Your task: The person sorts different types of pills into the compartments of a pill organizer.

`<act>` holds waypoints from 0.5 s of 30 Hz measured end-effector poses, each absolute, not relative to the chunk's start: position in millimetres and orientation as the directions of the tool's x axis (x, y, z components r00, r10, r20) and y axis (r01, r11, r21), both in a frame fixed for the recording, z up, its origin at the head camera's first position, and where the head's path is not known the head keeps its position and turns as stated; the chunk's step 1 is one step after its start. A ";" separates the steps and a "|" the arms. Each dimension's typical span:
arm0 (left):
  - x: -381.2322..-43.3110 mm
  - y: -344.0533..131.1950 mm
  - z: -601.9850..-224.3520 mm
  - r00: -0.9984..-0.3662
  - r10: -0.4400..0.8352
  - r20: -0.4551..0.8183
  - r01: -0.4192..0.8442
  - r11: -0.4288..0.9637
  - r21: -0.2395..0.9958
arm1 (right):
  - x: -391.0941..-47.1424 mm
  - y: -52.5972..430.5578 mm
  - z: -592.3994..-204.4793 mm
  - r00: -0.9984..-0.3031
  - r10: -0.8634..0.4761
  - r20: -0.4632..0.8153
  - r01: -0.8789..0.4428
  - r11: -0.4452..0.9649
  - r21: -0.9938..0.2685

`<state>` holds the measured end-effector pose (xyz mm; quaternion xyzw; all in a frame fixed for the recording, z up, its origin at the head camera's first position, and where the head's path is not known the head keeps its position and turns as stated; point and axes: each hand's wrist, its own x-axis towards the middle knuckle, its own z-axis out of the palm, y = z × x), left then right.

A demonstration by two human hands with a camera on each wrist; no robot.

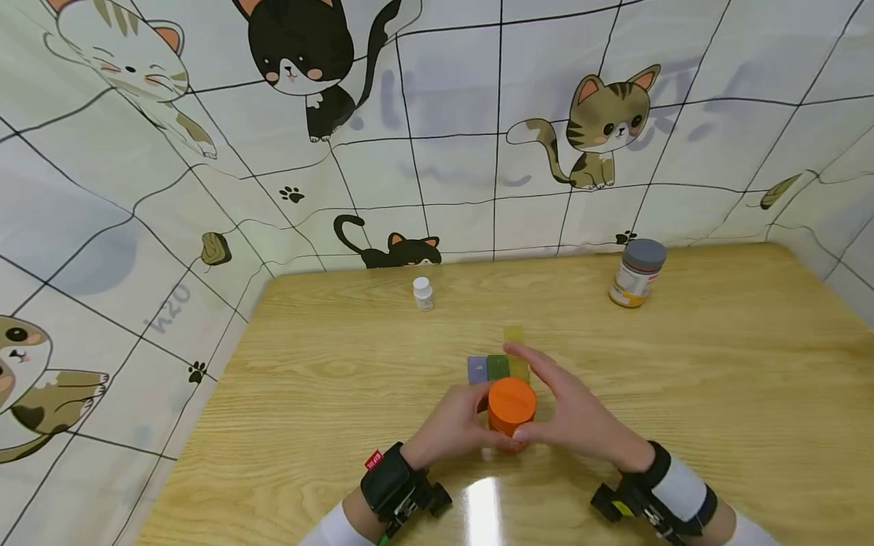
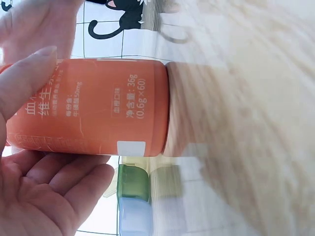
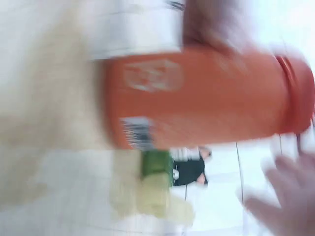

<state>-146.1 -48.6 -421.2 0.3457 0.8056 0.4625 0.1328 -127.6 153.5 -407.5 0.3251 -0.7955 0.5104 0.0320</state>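
Observation:
An orange bottle [image 1: 512, 409] with a round orange lid stands upright on the table, white print facing the person in the left wrist view. My left hand [image 1: 456, 421] holds it from the left, the thumb [image 2: 29, 81] across its front and the fingers on the far side. On the bottle's right is my right hand [image 1: 570, 406], its fingers spread and extended past the bottle, its thumb close to the bottle's near side. Just behind the bottle are a blue-purple block [image 1: 477, 369], a green block [image 1: 498, 367] and yellow blocks [image 1: 519, 368]. The right wrist view is blurred.
A small white bottle [image 1: 423, 294] is near the back edge of the wooden table [image 1: 328, 364]. A jar [image 1: 636, 274] with a grey lid stands at the back right. Cat-printed sheeting [image 1: 451, 98] hangs behind the table and along its left.

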 end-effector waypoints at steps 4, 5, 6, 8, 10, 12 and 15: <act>-143.2 -50.1 -421.2 -0.736 0.668 0.109 0.440 0.350 0.827 | -108.3 139.5 -410.8 -0.769 -0.267 0.581 -0.616 0.551 -0.563; -142.8 -50.6 -421.3 -0.739 0.665 0.107 0.437 0.352 0.827 | -106.7 136.7 -412.3 -0.750 -0.248 0.614 -0.619 0.590 -0.518; -142.5 -50.7 -421.5 -0.741 0.663 0.108 0.440 0.357 0.824 | -105.9 134.3 -412.8 -0.737 -0.243 0.631 -0.617 0.624 -0.480; -142.2 -50.7 -422.4 -0.746 0.657 0.110 0.444 0.368 0.817 | -106.0 130.1 -412.9 -0.733 -0.242 0.635 -0.601 0.667 -0.441; -142.3 -50.2 -423.4 -0.750 0.653 0.110 0.447 0.377 0.811 | -106.8 126.9 -413.1 -0.743 -0.249 0.621 -0.587 0.688 -0.426; -142.7 -49.2 -424.4 -0.753 0.648 0.114 0.456 0.389 0.801 | -107.0 124.4 -413.1 -0.758 -0.254 0.601 -0.569 0.707 -0.419; -142.8 -49.1 -425.2 -0.756 0.644 0.117 0.465 0.402 0.789 | -106.1 121.4 -412.0 -0.780 -0.248 0.574 -0.558 0.691 -0.459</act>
